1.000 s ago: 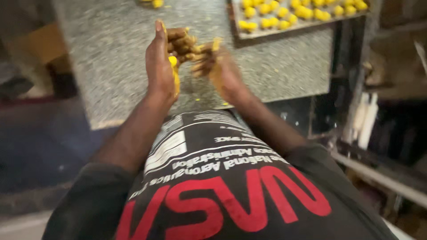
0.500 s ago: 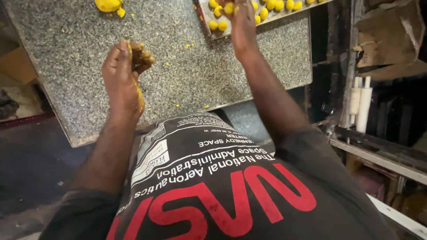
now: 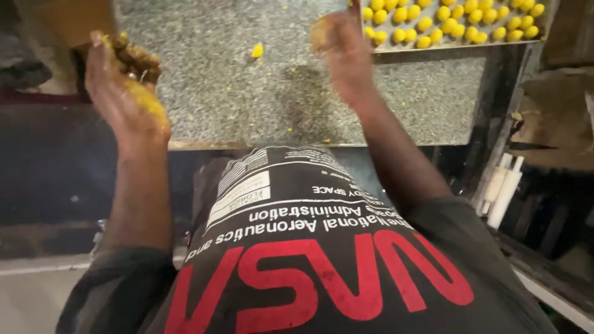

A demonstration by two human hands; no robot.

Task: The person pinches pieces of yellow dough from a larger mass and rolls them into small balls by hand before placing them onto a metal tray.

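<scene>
The left hand (image 3: 124, 93) is raised palm-up at the near left corner of the slab (image 3: 247, 93), a speckled grey stone counter. Its palm is smeared with yellow dough (image 3: 145, 102), and its fingers are curled loosely around more of it, so it cups the dough rather than pinching it.

The right hand (image 3: 343, 52) hovers above the slab's far right part, just beside the near left corner of the tray (image 3: 433, 48). It is blurred, and its fingers seem closed on something small and yellowish at the tips, but what it holds cannot be told.

The tray lies on the slab's far right and carries rows of small yellow balls (image 3: 445, 21). One yellow crumb (image 3: 257, 50) lies on the slab between the two hands. Off the slab's right edge, low down, stand two pale rolling pins (image 3: 504, 192)
</scene>
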